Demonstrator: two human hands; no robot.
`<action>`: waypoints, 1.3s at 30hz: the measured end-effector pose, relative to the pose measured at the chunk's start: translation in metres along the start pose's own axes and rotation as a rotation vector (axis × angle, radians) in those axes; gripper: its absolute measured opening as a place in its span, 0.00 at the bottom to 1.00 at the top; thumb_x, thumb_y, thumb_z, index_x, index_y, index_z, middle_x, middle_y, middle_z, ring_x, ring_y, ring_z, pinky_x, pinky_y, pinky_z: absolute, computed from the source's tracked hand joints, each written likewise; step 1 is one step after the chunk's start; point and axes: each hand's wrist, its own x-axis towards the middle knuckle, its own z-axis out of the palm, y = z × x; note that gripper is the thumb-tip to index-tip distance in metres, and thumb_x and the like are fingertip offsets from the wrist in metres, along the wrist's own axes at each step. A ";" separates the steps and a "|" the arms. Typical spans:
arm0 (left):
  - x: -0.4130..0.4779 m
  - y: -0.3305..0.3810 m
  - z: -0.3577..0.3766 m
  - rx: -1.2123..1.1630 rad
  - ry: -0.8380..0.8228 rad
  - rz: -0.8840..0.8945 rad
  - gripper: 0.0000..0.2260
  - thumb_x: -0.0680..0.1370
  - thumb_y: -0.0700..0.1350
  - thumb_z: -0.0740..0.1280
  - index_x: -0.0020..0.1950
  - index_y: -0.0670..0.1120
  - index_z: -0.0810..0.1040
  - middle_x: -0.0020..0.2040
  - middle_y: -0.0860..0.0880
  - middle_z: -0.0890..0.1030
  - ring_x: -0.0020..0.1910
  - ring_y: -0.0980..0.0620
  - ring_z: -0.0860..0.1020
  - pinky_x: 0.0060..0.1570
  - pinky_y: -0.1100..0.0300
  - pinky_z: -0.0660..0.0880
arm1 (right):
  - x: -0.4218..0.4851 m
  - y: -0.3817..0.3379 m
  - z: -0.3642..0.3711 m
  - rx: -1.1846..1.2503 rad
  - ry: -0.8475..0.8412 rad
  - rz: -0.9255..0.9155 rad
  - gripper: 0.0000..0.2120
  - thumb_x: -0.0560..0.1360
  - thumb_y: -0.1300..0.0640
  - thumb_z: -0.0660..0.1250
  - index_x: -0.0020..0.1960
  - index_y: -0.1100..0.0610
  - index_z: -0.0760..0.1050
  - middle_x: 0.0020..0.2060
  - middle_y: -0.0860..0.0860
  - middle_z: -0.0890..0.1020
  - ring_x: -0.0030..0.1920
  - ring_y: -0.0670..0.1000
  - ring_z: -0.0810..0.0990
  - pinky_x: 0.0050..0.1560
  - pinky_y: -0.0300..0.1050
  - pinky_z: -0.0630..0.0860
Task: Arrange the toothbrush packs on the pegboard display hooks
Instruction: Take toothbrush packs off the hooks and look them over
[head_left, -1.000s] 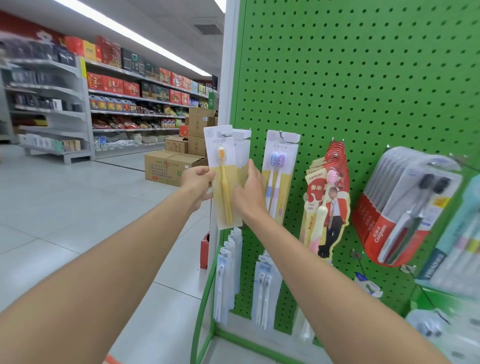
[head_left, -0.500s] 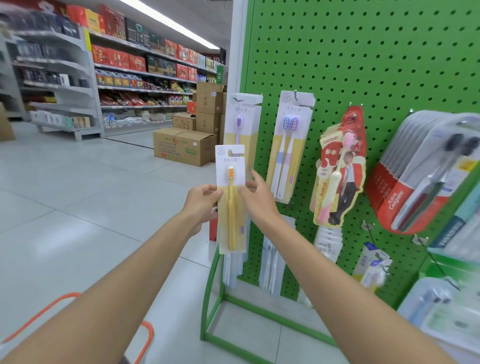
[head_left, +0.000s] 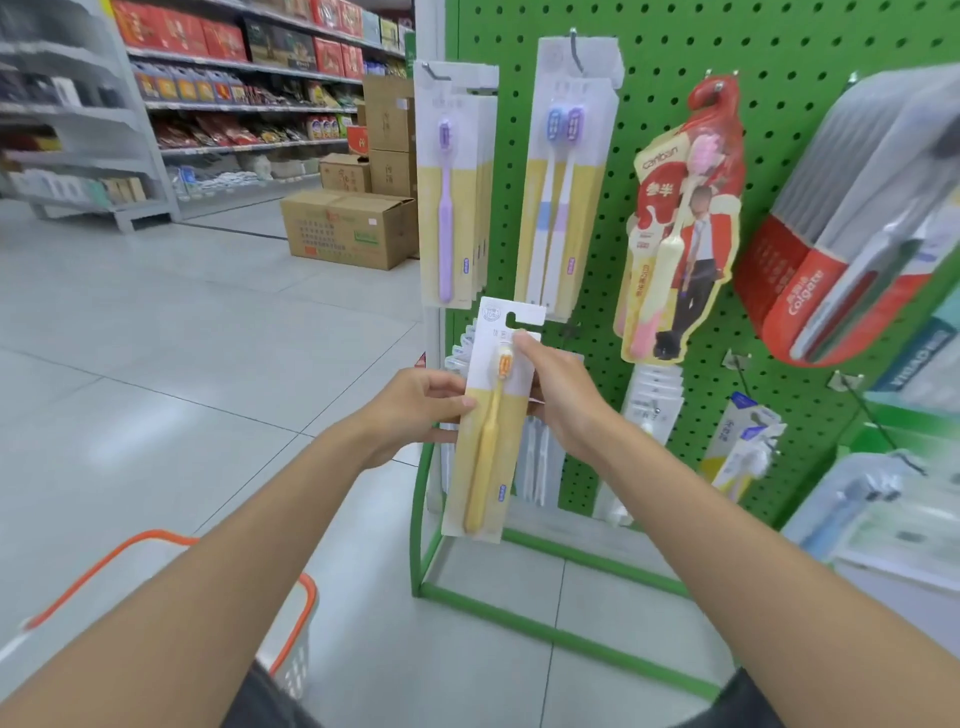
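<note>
I hold a yellow toothbrush pack (head_left: 491, 441) upright in front of the green pegboard (head_left: 670, 47), off any hook. My left hand (head_left: 421, 405) pinches its left edge and my right hand (head_left: 558, 395) grips its right side near the brush head. Above it, a stack of purple toothbrush packs (head_left: 451, 187) hangs on the leftmost hook. To its right hangs a twin blue-and-purple pack (head_left: 563, 171). Further right are a red and yellow pack (head_left: 675, 223) and a thick row of red Colgate packs (head_left: 852, 218).
White packs (head_left: 535, 457) hang on the lower hooks behind my hands. A white basket with an orange rim (head_left: 291, 644) stands on the floor at lower left. Cardboard boxes (head_left: 348, 228) and store shelves (head_left: 234, 104) lie across the tiled aisle. More packs (head_left: 743, 441) hang at lower right.
Both hands have brought the yellow pack down from the top-left hook to the level below the hanging packs. My view has tilted down, so the basket now shows.
</note>
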 end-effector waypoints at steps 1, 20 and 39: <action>-0.001 -0.002 0.001 0.006 0.000 -0.008 0.05 0.80 0.38 0.66 0.53 0.39 0.81 0.49 0.44 0.84 0.47 0.51 0.83 0.48 0.59 0.82 | -0.003 0.004 -0.003 0.007 -0.025 0.013 0.16 0.81 0.45 0.59 0.48 0.52 0.82 0.44 0.50 0.86 0.44 0.51 0.83 0.51 0.47 0.78; -0.001 -0.001 -0.008 -0.262 0.320 0.021 0.07 0.81 0.38 0.65 0.58 0.39 0.79 0.51 0.43 0.83 0.44 0.51 0.83 0.43 0.61 0.82 | -0.037 0.052 0.002 -0.249 -0.463 0.157 0.10 0.72 0.65 0.73 0.51 0.55 0.78 0.47 0.51 0.84 0.48 0.49 0.83 0.57 0.47 0.79; -0.008 -0.006 0.003 -0.117 0.221 -0.017 0.19 0.77 0.35 0.69 0.67 0.41 0.71 0.56 0.42 0.82 0.51 0.45 0.83 0.43 0.55 0.82 | -0.054 0.061 0.006 -0.663 -0.493 -0.156 0.53 0.73 0.48 0.72 0.76 0.38 0.32 0.73 0.46 0.66 0.59 0.41 0.74 0.59 0.43 0.75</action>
